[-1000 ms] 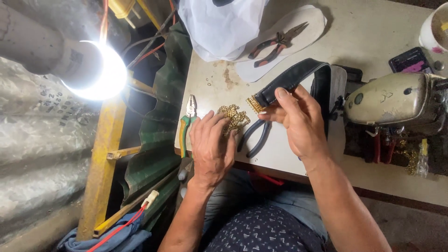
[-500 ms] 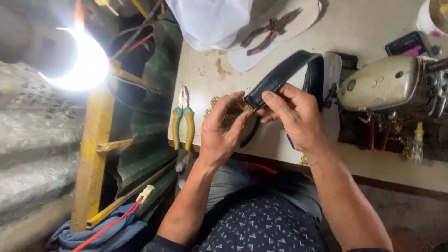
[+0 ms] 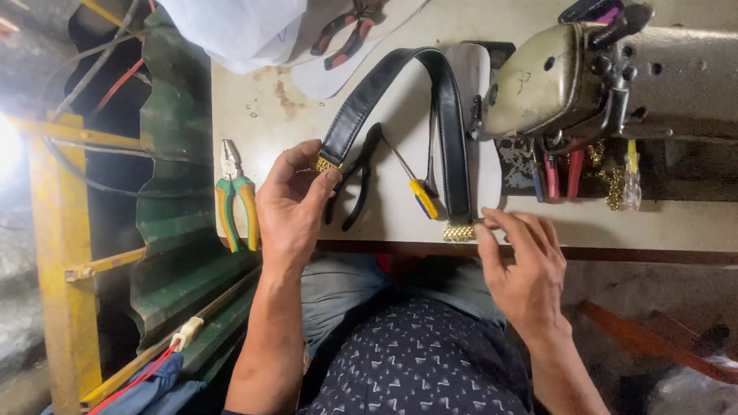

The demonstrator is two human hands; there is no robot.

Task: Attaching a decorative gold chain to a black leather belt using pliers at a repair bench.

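A black leather strap (image 3: 430, 100) lies in an arch on the pale worktable (image 3: 307, 131), both of its ends capped with gold metal fittings. The left hand (image 3: 292, 204) has thumb and forefinger pinched together on the gold fitting (image 3: 327, 164) at the strap's left end, lifting it just off the table. The right hand (image 3: 526, 265) sits at the table's near edge with its fingers spread and loose, fingertips just touching the other gold fitting (image 3: 459, 233) (it grips nothing that can be seen). Between the two arms of the strap lie a pair of black-handled pliers (image 3: 361, 173) and a small screwdriver with a yellow and blue handle (image 3: 419, 192), its shaft crossing the pliers. Well to the left, at the table's edge, rest pliers with green and yellow handles (image 3: 237, 200). To the right stands an old cream-coloured sewing machine (image 3: 561, 77), with a gold chain (image 3: 611, 180) hanging below its head. At the far side of the table a white plastic bag (image 3: 238, 27) lies beside another pair of pliers with red and black handles (image 3: 350, 34), resting on a white sole-shaped piece (image 3: 315, 73)
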